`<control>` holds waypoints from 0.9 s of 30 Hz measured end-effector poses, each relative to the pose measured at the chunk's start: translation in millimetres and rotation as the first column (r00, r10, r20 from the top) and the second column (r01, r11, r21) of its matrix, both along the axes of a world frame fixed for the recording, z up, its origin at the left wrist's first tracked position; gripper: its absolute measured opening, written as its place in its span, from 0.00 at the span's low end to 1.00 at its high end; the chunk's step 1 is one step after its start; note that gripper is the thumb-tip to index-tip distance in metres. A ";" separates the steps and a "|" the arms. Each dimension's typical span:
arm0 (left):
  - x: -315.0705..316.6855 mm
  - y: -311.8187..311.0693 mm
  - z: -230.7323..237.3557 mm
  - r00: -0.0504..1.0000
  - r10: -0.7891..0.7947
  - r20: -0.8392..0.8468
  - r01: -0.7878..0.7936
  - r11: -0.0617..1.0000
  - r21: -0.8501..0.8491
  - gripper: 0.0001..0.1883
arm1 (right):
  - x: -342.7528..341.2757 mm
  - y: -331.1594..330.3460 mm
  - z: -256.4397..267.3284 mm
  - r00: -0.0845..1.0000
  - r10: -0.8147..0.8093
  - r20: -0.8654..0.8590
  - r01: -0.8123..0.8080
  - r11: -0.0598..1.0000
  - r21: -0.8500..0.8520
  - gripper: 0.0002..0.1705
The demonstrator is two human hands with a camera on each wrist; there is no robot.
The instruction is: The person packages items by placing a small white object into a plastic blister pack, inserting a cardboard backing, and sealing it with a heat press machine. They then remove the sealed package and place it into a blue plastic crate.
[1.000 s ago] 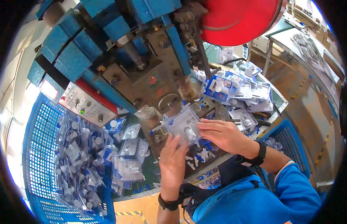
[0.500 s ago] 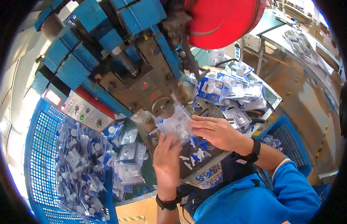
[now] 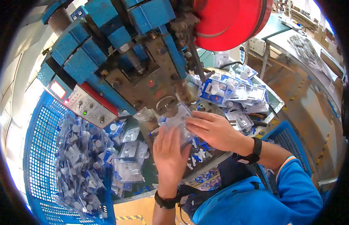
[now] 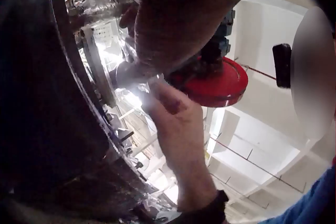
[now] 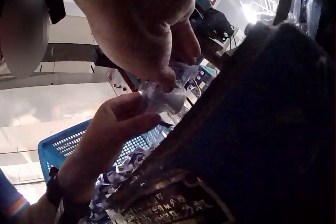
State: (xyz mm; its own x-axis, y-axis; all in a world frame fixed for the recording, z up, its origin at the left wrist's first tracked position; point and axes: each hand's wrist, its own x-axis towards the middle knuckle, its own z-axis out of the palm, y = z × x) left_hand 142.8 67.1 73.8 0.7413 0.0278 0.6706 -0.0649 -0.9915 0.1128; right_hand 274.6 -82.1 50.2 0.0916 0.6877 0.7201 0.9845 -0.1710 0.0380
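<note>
A clear blister pack (image 3: 175, 119) with a printed card lies at the press's lower working area. My left hand (image 3: 170, 152) rests on its near left part with straight fingers, the thumb out to the side, covering part of it. From the right, my right hand (image 3: 215, 131) pinches the pack's edge; in the left wrist view its thumb and finger meet at a small clear edge. The blue press (image 3: 155, 80) stands just beyond both hands. Small white and blue pieces (image 3: 200, 154) are scattered near the right hand.
A blue basket (image 3: 35, 150) full of packed items stands at left. More blister packs (image 3: 129, 168) lie between it and the press; another pile (image 3: 234, 90) sits behind at right. A control box (image 3: 91, 107) and a red wheel (image 3: 230, 22) belong to the machine. Another blue basket (image 3: 291, 142) is at right.
My left hand has slid forward and now covers more of the pack with its fingers. The right hand stays at the pack's right edge, its fingers a little further over it.
</note>
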 end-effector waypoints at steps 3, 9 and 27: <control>12.0 0.5 -21.2 1.000 0.028 -0.004 -0.027 0.999 0.030 0.22 | -5.6 1.5 2.0 0.999 -0.048 0.015 0.049 0.995 -0.090 0.23; 10.8 6.0 -56.0 1.000 0.014 0.023 -0.014 1.000 0.014 0.20 | -7.1 3.9 -20.4 0.999 -0.041 -0.014 0.040 0.996 -0.084 0.20; -70.9 -64.5 -86.2 0.757 0.032 0.653 0.584 -0.483 -0.653 0.28 | -85.6 -28.0 -8.4 0.357 0.394 -0.847 -0.095 0.917 0.386 0.26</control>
